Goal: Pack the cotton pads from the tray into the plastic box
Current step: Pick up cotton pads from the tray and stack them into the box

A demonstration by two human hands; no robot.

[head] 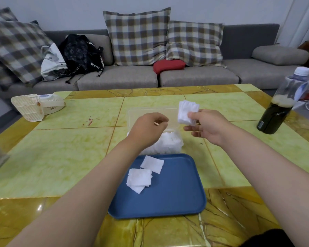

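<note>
Tabletop (61,157), pads (140,177) on tray (177,193); box (175,145) part-filled

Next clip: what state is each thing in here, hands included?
Plastic box: lid up, partly filled with pads.
Tray: a few cotton pads left on it.
Right hand: pinches a stack of pads.
Left hand: fingers curled above the box, nothing seen in them.
Bottle: upright, cap on.

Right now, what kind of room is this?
Most likely a home living room: a grey sofa with plaid cushions and a backpack on it, and a low, glossy green and yellow table in front.
</note>
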